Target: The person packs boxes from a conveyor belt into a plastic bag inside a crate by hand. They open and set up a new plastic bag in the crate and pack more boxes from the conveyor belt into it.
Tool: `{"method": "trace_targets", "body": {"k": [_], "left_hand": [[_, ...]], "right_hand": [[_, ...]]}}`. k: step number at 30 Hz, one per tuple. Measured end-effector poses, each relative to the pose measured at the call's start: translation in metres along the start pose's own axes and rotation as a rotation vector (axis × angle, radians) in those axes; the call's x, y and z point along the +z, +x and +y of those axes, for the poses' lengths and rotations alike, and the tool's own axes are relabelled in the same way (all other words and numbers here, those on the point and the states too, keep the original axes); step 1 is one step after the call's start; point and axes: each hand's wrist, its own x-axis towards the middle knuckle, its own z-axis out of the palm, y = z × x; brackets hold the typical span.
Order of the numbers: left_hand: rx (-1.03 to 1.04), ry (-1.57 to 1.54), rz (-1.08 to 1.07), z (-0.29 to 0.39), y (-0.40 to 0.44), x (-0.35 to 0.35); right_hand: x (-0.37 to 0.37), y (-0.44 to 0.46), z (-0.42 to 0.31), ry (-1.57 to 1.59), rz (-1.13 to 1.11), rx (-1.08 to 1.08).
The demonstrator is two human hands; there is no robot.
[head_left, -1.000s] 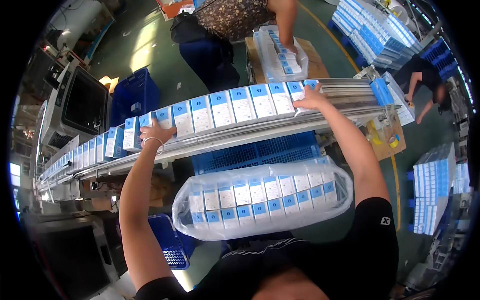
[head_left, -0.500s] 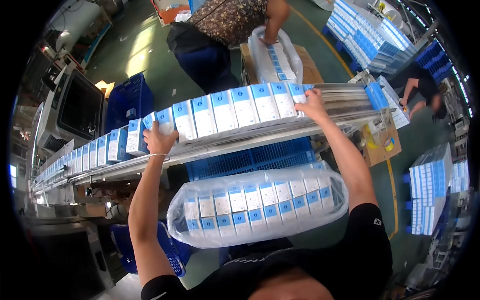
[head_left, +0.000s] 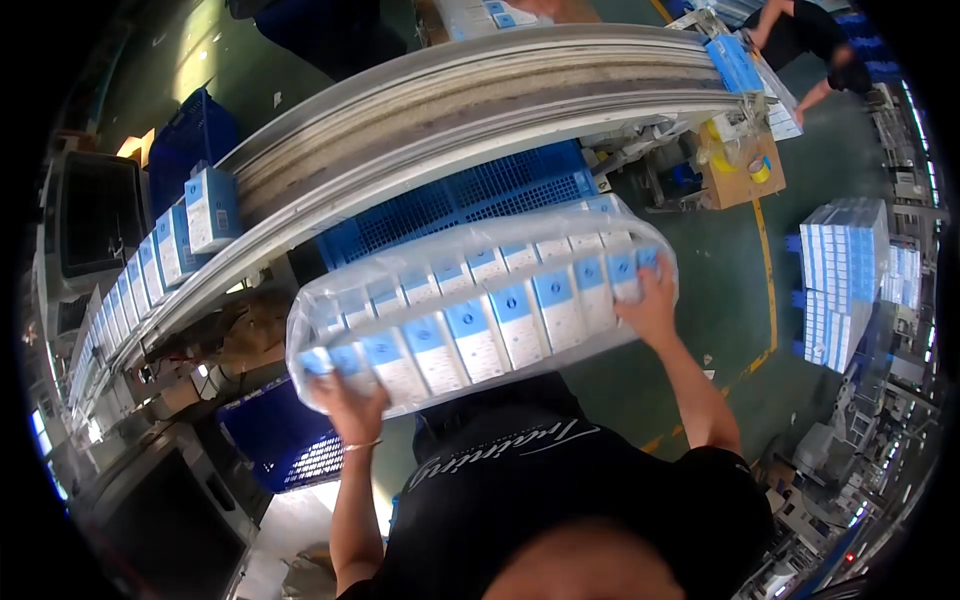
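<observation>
A row of blue-and-white boxes [head_left: 467, 340] lies in a clear plastic bag [head_left: 300, 318], on the side nearest my body. My left hand [head_left: 350, 402] grips the row's left end. At the right end, my right hand [head_left: 652, 305] is closed round the last boxes. More boxes [head_left: 485, 264] stand behind this row inside the same bag. Beyond the bag runs the metal conveyor [head_left: 480, 85], with a line of boxes [head_left: 211, 210] on its left part.
Under the conveyor is a blue crate [head_left: 450, 195]; another blue crate [head_left: 275, 435] sits at the lower left. Stacked boxes [head_left: 845, 280] stand at the right. A co-worker [head_left: 800, 40] is at the upper right. A tape roll [head_left: 760, 170] lies on a carton.
Both hands have moved from the conveyor down to the bag with a row of boxes between them. The conveyor's middle stretch now shows bare. The view has shifted downward.
</observation>
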Motion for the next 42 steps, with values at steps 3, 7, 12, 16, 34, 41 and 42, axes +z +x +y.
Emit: {"method": "trace_targets", "body": {"k": [3, 7, 12, 16, 34, 41, 42], "left_hand": [[-0.048, 0.069, -0.242, -0.029, -0.046, 0.025], [-0.201, -0.394, -0.172, -0.072, -0.042, -0.008], [-0.291, -0.176, -0.263, -0.110, -0.006, -0.011], [-0.078, 0.419, -0.046, -0.099, 0.008, -0.027], [0.284, 0.153, -0.602, -0.021, 0.087, -0.048], [0.129, 0.021, -0.410, -0.058, 0.126, 0.014], [0.026, -0.066, -0.319, -0.053, 0.125, 0.009]], "right_hand": [[0.007, -0.033, 0.012, -0.085, -0.115, -0.068], [-0.013, -0.031, 0.026, -0.022, -0.168, -0.201], [-0.036, 0.014, 0.042, 0.001, -0.457, 0.175], [-0.035, 0.026, 0.053, -0.260, -0.080, -0.208], [-0.029, 0.075, -0.032, -0.005, -0.536, -0.477], [0.088, 0.117, -0.067, 0.013, -0.728, -0.487], [0.072, 0.120, -0.091, -0.069, -0.516, -0.475]]}}
